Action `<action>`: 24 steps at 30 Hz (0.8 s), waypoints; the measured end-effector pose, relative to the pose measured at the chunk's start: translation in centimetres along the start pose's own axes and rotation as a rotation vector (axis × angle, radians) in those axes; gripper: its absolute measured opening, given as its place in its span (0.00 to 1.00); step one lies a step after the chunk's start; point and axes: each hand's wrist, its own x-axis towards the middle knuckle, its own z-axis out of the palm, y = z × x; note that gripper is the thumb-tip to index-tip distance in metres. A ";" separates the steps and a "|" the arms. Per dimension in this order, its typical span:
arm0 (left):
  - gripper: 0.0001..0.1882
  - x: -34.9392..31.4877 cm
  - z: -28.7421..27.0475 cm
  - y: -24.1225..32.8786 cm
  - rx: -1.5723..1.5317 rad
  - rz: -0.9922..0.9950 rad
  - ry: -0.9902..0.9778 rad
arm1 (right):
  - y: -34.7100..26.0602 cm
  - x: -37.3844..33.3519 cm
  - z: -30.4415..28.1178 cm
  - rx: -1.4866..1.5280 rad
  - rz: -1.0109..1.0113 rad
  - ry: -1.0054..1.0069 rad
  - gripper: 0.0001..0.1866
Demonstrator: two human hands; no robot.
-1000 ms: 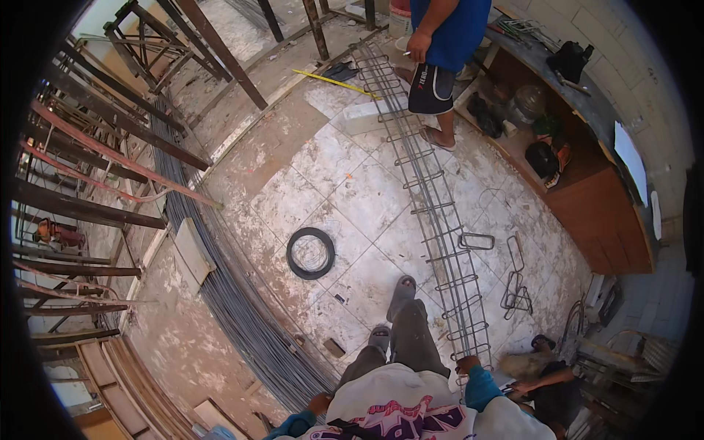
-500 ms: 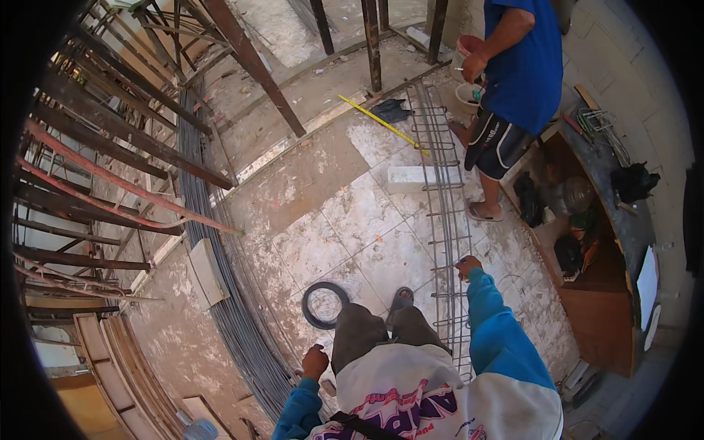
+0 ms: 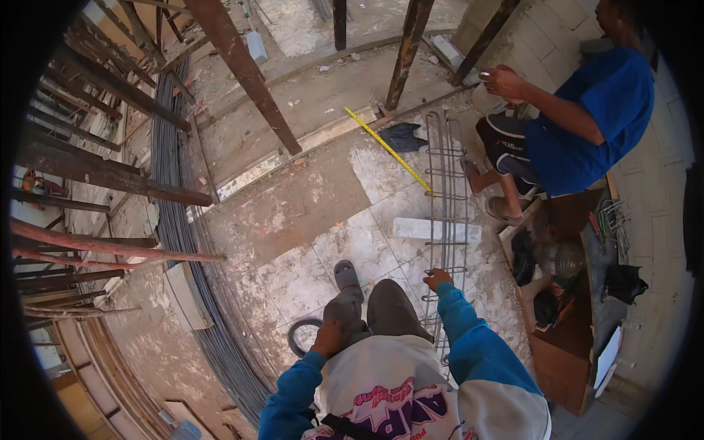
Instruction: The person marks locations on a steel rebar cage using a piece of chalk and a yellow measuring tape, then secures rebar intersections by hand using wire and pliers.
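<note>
I see a grey steel cage (image 3: pixel 446 196) and yellow tape (image 3: pixel 387 147). The white shirt (image 3: pixel 381 359) has blue sleeves (image 3: pixel 466 323) and purple-pink print (image 3: pixel 416 409).

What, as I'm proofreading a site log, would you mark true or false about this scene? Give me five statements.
1. The right hand is nearer the metal cage than the left hand is. True.
2. The metal cage passes over the white block. True.
3. The left hand touches the white block. False: it is by the left leg.
4. The co-worker wears a red shirt. False: the shirt is blue.
5. The yellow strip lies left of the co-worker. True.
</note>
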 end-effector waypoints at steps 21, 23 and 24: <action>0.26 30.0 -7.7 6.2 -0.275 -0.861 0.240 | -28.0 76.8 -6.6 -0.143 -0.116 0.065 0.27; 0.26 32.2 -7.5 6.7 -0.270 -0.851 0.156 | -29.0 82.0 -5.2 -0.093 -0.047 0.068 0.28; 0.26 33.2 -7.5 6.8 -0.256 -0.872 0.129 | -29.3 83.7 -4.4 0.009 -0.012 0.008 0.28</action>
